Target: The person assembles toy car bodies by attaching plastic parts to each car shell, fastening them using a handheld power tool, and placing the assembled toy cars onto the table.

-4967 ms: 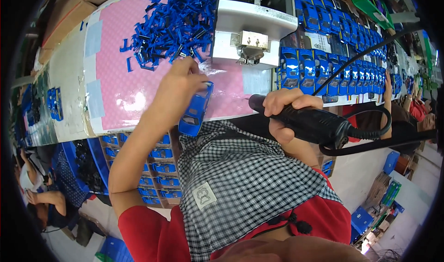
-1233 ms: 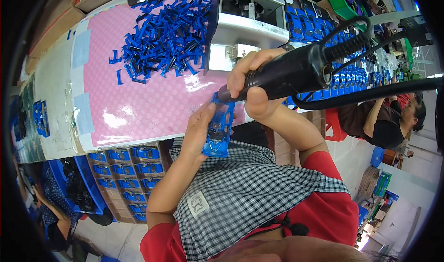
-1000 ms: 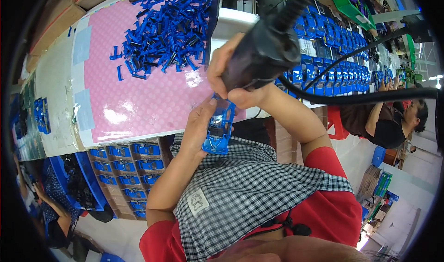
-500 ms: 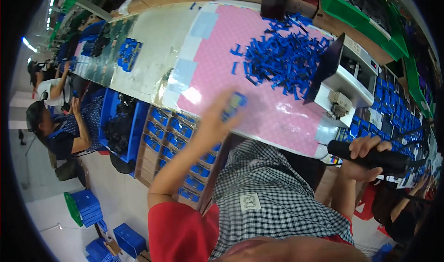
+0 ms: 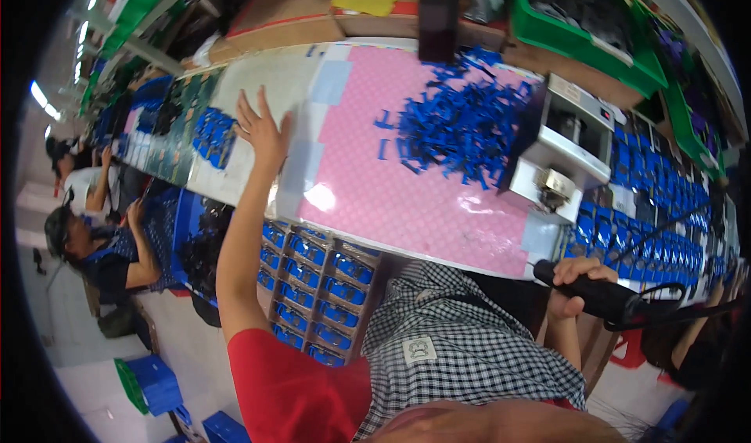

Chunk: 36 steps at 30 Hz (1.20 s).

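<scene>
My left hand [image 5: 266, 134] is stretched out over the pale left part of the table, its fingers spread and nothing in them. Just beside its fingertips lies a group of blue parts [image 5: 213, 136]. In my right hand [image 5: 580, 279] is a black corded electric screwdriver [image 5: 606, 299], held at the table's front edge on the right. A loose heap of small blue strip-like pieces [image 5: 461, 126] covers the far side of the pink mat [image 5: 375, 200]. Right of the heap stands a white and grey boxy machine [image 5: 575, 134].
A compartmented tray [image 5: 313, 286] of blue parts sits below the front edge, beside my left arm. Rows of blue parts [image 5: 634, 235] lie at the right. Green bins [image 5: 587, 44] stand at the back. Another person [image 5: 117, 247] works at the left beside a blue crate [image 5: 186, 216].
My left hand has moved from the pink mat to the far left and opened; the blue part it held is gone from it. My right hand still holds the screwdriver. The whole view has shifted.
</scene>
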Available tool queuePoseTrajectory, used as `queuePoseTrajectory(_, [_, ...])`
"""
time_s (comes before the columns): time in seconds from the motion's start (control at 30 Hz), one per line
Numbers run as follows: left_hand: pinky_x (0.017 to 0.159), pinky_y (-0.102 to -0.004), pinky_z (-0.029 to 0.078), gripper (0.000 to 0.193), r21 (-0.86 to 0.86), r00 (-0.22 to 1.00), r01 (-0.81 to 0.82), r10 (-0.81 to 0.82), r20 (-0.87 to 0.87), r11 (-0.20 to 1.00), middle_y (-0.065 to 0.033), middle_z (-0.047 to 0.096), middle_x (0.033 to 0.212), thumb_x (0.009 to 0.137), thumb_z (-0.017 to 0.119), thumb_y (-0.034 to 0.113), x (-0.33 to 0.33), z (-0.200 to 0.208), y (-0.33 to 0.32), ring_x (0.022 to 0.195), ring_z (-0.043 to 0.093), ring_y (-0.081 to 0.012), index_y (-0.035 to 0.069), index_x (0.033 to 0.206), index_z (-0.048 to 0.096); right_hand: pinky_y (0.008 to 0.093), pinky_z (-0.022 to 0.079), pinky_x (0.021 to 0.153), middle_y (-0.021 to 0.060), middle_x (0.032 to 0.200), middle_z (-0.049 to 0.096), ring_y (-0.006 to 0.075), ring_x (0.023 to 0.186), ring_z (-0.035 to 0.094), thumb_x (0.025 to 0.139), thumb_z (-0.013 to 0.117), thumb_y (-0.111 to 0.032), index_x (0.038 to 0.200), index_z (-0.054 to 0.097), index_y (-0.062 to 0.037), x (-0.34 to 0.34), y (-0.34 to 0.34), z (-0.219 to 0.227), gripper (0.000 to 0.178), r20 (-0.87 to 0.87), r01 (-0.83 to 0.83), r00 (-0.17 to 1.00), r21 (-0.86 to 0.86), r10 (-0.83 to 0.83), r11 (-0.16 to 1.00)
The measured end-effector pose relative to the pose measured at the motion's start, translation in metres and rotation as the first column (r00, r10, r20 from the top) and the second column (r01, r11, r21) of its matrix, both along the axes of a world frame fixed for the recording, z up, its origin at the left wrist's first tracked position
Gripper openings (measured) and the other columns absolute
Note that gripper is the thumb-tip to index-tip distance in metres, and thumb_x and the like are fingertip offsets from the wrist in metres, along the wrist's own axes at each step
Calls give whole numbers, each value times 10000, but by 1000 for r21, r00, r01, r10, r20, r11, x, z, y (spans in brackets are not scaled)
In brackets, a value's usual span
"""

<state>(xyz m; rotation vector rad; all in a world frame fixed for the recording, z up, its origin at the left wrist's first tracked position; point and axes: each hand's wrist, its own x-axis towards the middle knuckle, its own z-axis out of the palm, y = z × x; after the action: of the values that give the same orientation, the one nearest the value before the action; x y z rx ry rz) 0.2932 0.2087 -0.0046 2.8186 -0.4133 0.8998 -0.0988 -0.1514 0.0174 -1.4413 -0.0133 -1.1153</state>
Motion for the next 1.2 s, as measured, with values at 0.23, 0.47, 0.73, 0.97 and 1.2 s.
queuePoseTrajectory(0.23, [1029,-481,330,697,-375,301,860,-938,-172,345,-209,335,1410,719,695,18,-207,39,-190,1242,380,-426,65,1347,397,331,477,576,83,745,501,178,573,522,789,694,-478,1008,345,-92,-21,-12,12,564,10,-65,998,28,65,997])
queuePoseTrajectory(0.47, [1046,-531,309,824,-339,124,908,-930,-346,247,-262,244,1431,657,780,161,-304,32,-340,1314,230,-485,18,1341,345,355,485,648,92,819,518,188,661,543,813,676,-422,1045,334,-104,-80,-47,8,522,-27,101,994,-61,-103,993])
queuePoseTrajectory(0.73, [1060,-557,275,1016,-296,109,915,-875,-472,273,-263,261,1393,526,840,251,-304,38,-349,1257,242,-529,53,1365,302,365,494,665,92,830,522,189,670,550,820,672,-429,1038,325,-114,-88,-49,3,516,65,173,982,94,-179,980])
queuePoseTrajectory(0.97, [1064,-559,256,937,-364,173,871,-898,-404,331,-239,233,1432,521,842,195,-287,69,-231,1302,201,-500,85,1323,370,324,491,610,81,766,505,158,602,519,784,666,-528,1002,318,-95,-68,-46,18,596,1,241,970,107,-242,965])
queuePoseTrajectory(1.2, [1069,-537,256,896,-355,361,706,-743,-563,612,-219,224,1452,591,811,297,-228,35,-166,1325,198,-459,70,1333,361,291,468,576,64,740,469,148,554,489,827,604,-548,1015,330,-102,-13,-5,40,557,-38,-3,999,41,4,999])
